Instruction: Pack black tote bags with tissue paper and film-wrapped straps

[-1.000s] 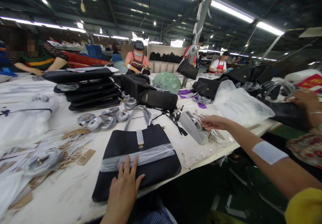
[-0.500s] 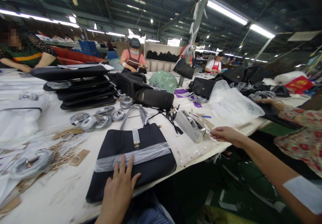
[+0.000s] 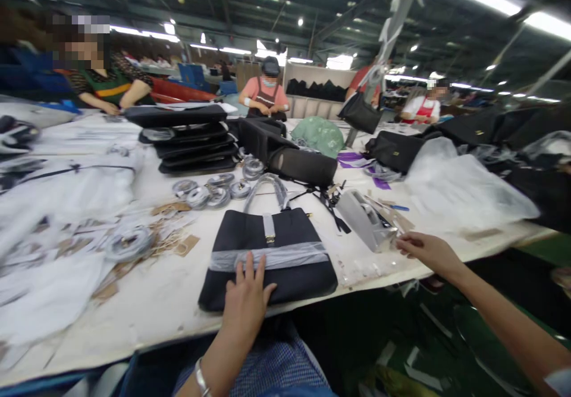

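Note:
A black handbag (image 3: pixel 285 290) lies flat at the table's front edge, a translucent wrap (image 3: pixel 303 256) round its middle and a wrapped handle (image 3: pixel 267 184) pointing away from me. My left hand (image 3: pixel 245 293) rests on its lower front, open, fingers spread over the wrap. To the right of the bag stands a grey tape dispenser (image 3: pixel 363 218). At its cutting end my right hand (image 3: pixel 428 251) is closed in a pinch on what looks like a bit of clear tape, hardly visible between the fingertips.
Behind the bag lie several coiled, wrapped straps (image 3: pixel 218 196), stacked black bags (image 3: pixel 196 147) and a green plastic bundle (image 3: pixel 317 135). Paper tags with strings (image 3: pixel 178 242) are scattered at left. Clear plastic (image 3: pixel 464 183) lies at right. Co-workers sit across the table.
The view has swung to the right-to-left opposite, so everything appears shifted rightward in the picture. My left hand stays on the handbag; my right hand stays pinched by the dispenser.

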{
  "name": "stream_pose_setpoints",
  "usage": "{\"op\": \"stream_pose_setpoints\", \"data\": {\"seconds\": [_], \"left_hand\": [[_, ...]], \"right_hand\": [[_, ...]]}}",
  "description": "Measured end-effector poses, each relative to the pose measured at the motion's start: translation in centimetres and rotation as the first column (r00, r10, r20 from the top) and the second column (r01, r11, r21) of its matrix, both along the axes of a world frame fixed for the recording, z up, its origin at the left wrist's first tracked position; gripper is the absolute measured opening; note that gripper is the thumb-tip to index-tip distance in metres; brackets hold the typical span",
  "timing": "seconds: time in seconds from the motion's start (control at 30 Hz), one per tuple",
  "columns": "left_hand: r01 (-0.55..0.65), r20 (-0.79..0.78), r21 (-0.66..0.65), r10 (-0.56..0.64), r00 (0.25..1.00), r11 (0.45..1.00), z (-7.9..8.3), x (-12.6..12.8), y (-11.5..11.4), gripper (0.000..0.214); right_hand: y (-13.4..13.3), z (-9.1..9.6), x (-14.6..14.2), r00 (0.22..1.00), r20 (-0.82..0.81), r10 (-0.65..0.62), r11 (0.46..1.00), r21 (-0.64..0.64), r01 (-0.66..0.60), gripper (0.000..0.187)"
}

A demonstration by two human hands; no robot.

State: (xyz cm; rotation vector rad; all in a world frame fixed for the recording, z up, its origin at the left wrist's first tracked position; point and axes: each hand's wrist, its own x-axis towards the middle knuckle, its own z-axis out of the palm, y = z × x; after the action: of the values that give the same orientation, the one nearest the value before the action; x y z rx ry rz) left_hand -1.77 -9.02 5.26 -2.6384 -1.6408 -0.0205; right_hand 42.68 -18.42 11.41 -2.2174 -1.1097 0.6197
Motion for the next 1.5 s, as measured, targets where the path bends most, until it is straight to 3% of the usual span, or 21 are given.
{"op": "stream_pose_setpoints", "data": {"seconds": [0.1, 0.17, 0.23, 0.3, 0.37, 0.43, 0.5, 0.67, 0.73, 0.8, 0.87, 0.97, 1.03, 1.17, 1.27, 1.33, 1.4, 1.47, 1.5], "left_hand": [[-0.022, 0.037, -0.059, 0.024, 0.999, 0.998, 0.6, 0.1, -0.1, 0.061], [-0.035, 0.058, -0.088, 0.04, 0.998, 0.995, 0.8, 0.2, 0.0, 0.064], [-0.047, 0.074, -0.107, 0.055, 0.996, 0.993, 0.9, 0.2, 0.0, 0.065], [-0.053, 0.09, -0.124, 0.065, 0.994, 0.991, 0.9, 0.2, 0.0, 0.066], [-0.052, 0.107, -0.142, 0.068, 0.992, 0.989, 0.8, 0.2, -0.1, 0.065], [-0.048, 0.124, -0.155, 0.067, 0.99, 0.987, 0.6, 0.2, -0.1, 0.063], [-0.052, 0.134, -0.152, 0.073, 0.988, 0.987, 0.4, 0.2, 0.0, 0.064], [-0.067, 0.137, -0.14, 0.087, 0.987, 0.988, -0.3, 0.4, 0.3, 0.074], [-0.06, 0.15, -0.138, 0.081, 0.985, 0.989, -0.6, 0.4, 0.4, 0.076], [-0.052, 0.165, -0.14, 0.075, 0.983, 0.989, -0.9, 0.5, 0.4, 0.078], [-0.042, 0.183, -0.15, 0.07, 0.981, 0.988, -1.1, 0.6, 0.5, 0.077], [-0.043, 0.195, -0.162, 0.074, 0.978, 0.986, -1.4, 0.6, 0.5, 0.075], [-0.047, 0.194, -0.156, 0.077, 0.978, 0.987, -1.6, 0.7, 0.5, 0.076], [-0.063, 0.186, -0.122, 0.085, 0.979, 0.99, -2.0, 1.0, 0.4, 0.074], [-0.087, 0.193, -0.109, 0.107, 0.975, 0.99, -2.2, 1.2, 0.3, 0.072], [-0.096, 0.198, -0.123, 0.12, 0.973, 0.988, -2.2, 1.3, 0.4, 0.072], [-0.102, 0.197, -0.136, 0.128, 0.972, 0.985, -1.9, 1.2, 0.4, 0.072], [-0.101, 0.193, -0.146, 0.129, 0.973, 0.984, -1.6, 1.1, 0.3, 0.071], [-0.098, 0.19, -0.15, 0.126, 0.974, 0.984, -1.4, 1.1, 0.3, 0.071]], "right_hand": [[3.2, 1.6, -7.1, 0.957, 0.058, 0.284, 0.958, 0.007, -0.285, 0.033], [5.9, 2.7, -13.2, 0.845, 0.02, 0.535, 0.844, 0.033, -0.535, 0.032], [8.7, 3.6, -19.2, 0.681, -0.053, 0.731, 0.683, 0.068, -0.728, 0.03], [11.5, 3.8, -24.2, 0.541, -0.14, 0.829, 0.557, 0.134, -0.82, 0.03], [14.0, 3.2, -28.0, 0.432, -0.198, 0.88, 0.465, 0.172, -0.868, 0.029], [16.0, 2.0, -30.7, 0.382, -0.18, 0.906, 0.409, 0.148, -0.901, 0.027], [17.6, 0.6, -32.6, 0.382, -0.126, 0.916, 0.394, 0.092, -0.914, 0.024], [19.4, -1.4, -34.6, 0.408, -0.063, 0.911, 0.409, -0.009, -0.913, 0.022], [19.5, -0.9, -34.3, 0.392, -0.067, 0.918, 0.389, -0.044, -0.92, 0.023], [19.6, 0.3, -33.7, 0.34, -0.038, 0.94, 0.335, -0.095, -0.937, 0.022], [19.7, 2.0, -33.1, 0.226, 0.086, 0.97, 0.239, -0.198, -0.951, 0.018], [20.1, 4.1, -32.9, -0.05, 0.294, 0.954, 0.087, -0.432, -0.898, 0.012], [20.5, 4.8, -33.2, -0.213, 0.346, 0.914, 0.016, -0.554, -0.832, 0.012], [21.5, 4.2, -34.4, -0.504, 0.367, 0.782, -0.121, -0.704, -0.7, 0.012], [22.4, 3.4, -35.6, -0.661, 0.332, 0.673, -0.229, -0.756, -0.613, 0.009], [22.8, 3.3, -36.4, -0.71, 0.311, 0.632, -0.277, -0.765, -0.581, 0.009], [23.1, 3.8, -36.8, -0.715, 0.32, 0.621, -0.285, -0.758, -0.587, 0.006], [23.4, 4.5, -35.9, -0.646, 0.369, 0.668, -0.236, -0.719, -0.654, 0.008], [23.7, 4.8, -34.8, -0.564, 0.401, 0.722, -0.18, -0.678, -0.713, 0.014]]}}
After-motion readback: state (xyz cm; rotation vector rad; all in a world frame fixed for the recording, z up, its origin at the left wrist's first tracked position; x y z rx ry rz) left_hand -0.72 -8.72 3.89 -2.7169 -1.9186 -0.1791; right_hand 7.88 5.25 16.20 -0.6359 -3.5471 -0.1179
